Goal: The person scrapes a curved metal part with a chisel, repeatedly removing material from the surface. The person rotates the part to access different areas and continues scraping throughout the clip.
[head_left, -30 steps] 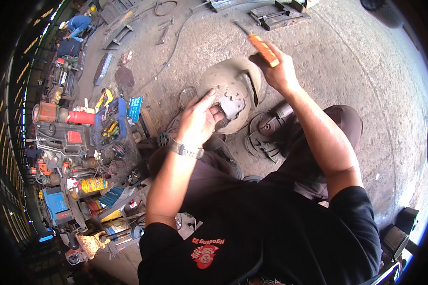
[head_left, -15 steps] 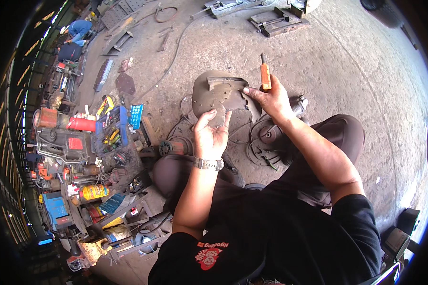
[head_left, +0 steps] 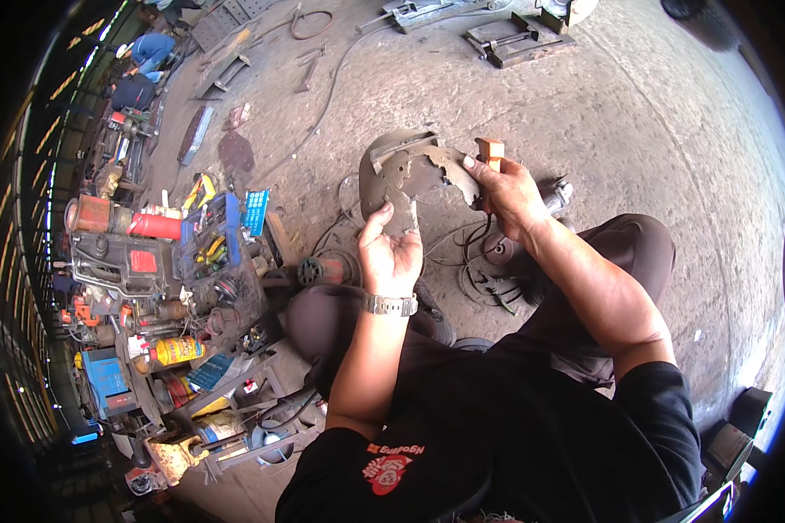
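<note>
A curved, brownish-grey metal piece (head_left: pixel 377 180) with a ragged, torn edge and a raised strip (head_left: pixel 401 150) along its upper side is held up over the floor in front of me. My left hand (head_left: pixel 391 257), with a metal watch at the wrist, pinches its lower edge between thumb and fingers. My right hand (head_left: pixel 510 196) grips its right end, thumb on top. That same hand also holds an orange tool (head_left: pixel 490 150), whose exact kind I cannot make out. Below the piece, partly hidden, lie a round grinder-like disc part (head_left: pixel 499 250) and thin cables.
On my left stand a blue tray of tools (head_left: pixel 208 240), a red cylinder (head_left: pixel 154 227), a yellow bottle (head_left: pixel 178 350) and a blue box (head_left: pixel 109 382). Metal frames (head_left: pixel 519 39) lie on the concrete floor farther off. A person in blue (head_left: pixel 153 54) crouches at the far left.
The metal piece has tilted, showing more of its curve and torn edge. My right hand has turned, so the orange tool points differently and its dark tip no longer shows.
</note>
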A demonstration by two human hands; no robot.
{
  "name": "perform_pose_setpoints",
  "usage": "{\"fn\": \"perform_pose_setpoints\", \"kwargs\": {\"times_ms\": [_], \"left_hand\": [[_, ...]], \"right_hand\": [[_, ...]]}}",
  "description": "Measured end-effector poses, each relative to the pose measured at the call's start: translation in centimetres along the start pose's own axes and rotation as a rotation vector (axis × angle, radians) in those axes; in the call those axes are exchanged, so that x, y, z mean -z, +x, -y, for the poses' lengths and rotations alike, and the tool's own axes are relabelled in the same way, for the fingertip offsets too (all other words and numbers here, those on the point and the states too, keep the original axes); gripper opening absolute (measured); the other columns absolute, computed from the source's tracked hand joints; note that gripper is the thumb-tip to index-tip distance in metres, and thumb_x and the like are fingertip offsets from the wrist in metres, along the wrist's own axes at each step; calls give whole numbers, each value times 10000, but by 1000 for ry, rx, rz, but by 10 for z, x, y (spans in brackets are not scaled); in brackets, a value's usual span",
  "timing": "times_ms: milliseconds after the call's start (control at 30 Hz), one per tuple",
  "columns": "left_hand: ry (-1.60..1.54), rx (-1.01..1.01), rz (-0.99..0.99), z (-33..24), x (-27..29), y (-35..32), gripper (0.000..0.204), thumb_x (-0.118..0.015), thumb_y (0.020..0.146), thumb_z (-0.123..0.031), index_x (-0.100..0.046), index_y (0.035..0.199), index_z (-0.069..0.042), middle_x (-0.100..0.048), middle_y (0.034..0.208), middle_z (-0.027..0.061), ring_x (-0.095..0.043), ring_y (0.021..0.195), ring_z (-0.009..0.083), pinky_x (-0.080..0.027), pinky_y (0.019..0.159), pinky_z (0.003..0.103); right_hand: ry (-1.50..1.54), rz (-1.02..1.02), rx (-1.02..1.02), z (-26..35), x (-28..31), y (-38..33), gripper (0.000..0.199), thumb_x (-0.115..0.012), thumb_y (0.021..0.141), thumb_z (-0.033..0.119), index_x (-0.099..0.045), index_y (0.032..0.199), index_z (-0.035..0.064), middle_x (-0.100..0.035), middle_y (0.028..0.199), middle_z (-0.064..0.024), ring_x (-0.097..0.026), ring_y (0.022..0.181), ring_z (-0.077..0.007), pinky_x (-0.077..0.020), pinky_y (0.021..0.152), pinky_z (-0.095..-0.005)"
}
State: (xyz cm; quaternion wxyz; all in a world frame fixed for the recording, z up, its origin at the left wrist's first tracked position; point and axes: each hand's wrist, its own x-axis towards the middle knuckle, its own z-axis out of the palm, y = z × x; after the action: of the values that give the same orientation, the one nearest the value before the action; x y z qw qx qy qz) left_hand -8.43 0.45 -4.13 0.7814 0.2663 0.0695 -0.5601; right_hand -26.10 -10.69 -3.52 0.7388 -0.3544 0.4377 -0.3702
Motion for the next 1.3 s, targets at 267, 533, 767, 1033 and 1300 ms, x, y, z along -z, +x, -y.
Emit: {"fn": "perform_pose_setpoints", "kwargs": {"times_ms": [267,533,767,1033,1300], "left_hand": [[-16,24,223,5,8,-6,491,-666,903,-27,-543,1377,-48,-616,1370,116,-599,1248,274,-493,1086,500],[25,142,366,-2,13,-8,589,-741,907,-154,-499,1434,-53,-605,1390,120,-601,1251,305,-501,1061,511],[-4,59,253,4,0,-17,488,-711,937,-179,-551,1377,-45,-651,1335,126,-652,1173,297,-559,985,486],[-207,182,317,3,11,-5,429,-725,933,-177,-605,1330,-67,-706,1253,92,-697,1109,253,-598,934,421],[98,337,346,5,11,-22,456,-601,1022,-407,-619,1278,-29,-716,1177,161,-706,1057,304,-597,901,465]], "right_hand": [[269,136,169,14,3,7,286,-760,896,95,-630,1150,68,-639,793,35,-586,589,-75,-455,495,-219],[197,222,230,27,10,5,597,-755,906,77,-477,1435,57,-646,1143,-45,-644,1030,-159,-535,898,-325],[333,198,212,29,3,-7,373,-730,923,94,-599,1266,32,-686,855,5,-627,603,-63,-482,474,-199],[507,283,173,34,-9,-9,443,-672,918,18,-530,1338,17,-687,1072,-95,-722,893,-187,-632,762,-347],[502,297,149,48,-9,-10,457,-630,915,-17,-512,1353,44,-640,1153,-110,-694,1002,-225,-626,852,-474]]}}
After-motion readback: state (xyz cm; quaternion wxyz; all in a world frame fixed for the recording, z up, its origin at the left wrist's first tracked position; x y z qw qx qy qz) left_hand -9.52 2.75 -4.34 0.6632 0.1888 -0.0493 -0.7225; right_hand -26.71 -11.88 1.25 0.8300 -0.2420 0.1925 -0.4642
